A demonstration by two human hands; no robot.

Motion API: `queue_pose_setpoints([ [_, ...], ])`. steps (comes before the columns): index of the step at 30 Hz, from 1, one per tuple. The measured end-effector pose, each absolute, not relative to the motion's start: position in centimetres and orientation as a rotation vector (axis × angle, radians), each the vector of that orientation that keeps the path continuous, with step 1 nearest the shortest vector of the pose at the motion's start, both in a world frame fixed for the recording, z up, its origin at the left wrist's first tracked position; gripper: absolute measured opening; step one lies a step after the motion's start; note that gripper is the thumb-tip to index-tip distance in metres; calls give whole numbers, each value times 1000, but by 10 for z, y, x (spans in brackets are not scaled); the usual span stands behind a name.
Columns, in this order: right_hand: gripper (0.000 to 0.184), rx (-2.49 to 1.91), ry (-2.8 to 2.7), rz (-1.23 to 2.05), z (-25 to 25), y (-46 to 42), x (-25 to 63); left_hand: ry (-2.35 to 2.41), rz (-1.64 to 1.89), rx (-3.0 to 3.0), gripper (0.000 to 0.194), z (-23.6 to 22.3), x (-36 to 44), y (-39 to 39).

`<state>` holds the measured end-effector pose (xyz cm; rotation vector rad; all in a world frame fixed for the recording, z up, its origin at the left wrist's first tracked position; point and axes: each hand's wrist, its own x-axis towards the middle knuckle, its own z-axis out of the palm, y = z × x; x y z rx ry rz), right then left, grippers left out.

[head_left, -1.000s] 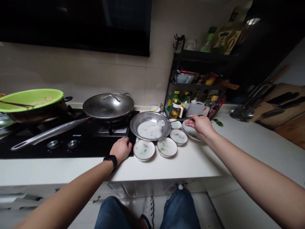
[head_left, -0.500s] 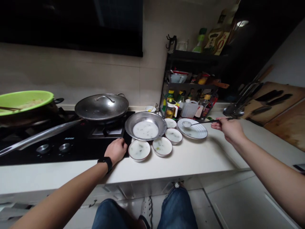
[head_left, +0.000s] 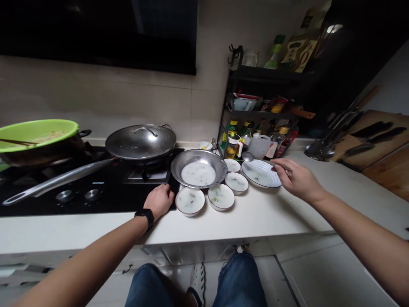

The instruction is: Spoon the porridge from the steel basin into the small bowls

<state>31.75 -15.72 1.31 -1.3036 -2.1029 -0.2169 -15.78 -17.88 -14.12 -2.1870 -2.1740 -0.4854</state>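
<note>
My right hand (head_left: pixel 297 179) is closed around the handle of a ladle, whose metal bowl (head_left: pixel 248 156) is at the back left rim of a patterned plate (head_left: pixel 275 178) of whitish soup with dark bits. Beside the stove's right edge my left hand (head_left: pixel 159 200) rests on the counter with fingers curled in, nothing visible in them. Just right of it stands a small bowl (head_left: pixel 191 202) of the same soup. Close by are a second small bowl (head_left: pixel 221 197), a third bowl (head_left: pixel 237 183) and a wide steel basin (head_left: pixel 219 164), all holding soup.
A lidded wok (head_left: pixel 140 143) with a long handle (head_left: pixel 64 181) sits on the black stove (head_left: pixel 118 198). A green basket (head_left: pixel 68 125) rests on a pot at left. Behind the plate is a rack (head_left: pixel 268 74) with bottles. Knives and cutting boards (head_left: pixel 390 157) stand at right.
My right hand has moved left, and the ladle's bowl has gone from over the plate to its back left rim. My left hand stays on the counter. The view has shifted slightly.
</note>
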Motion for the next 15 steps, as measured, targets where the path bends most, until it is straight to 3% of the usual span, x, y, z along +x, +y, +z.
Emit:
queue_pose_setpoints([
  [7,16,-1262,-1856,428,-5,-132,212,-2162,-520,-2191,21,-143,-158,-178],
  [15,9,-1290,-1575,824,-40,-112,167,-2214,-541,-2198,20,-140,-156,-179],
])
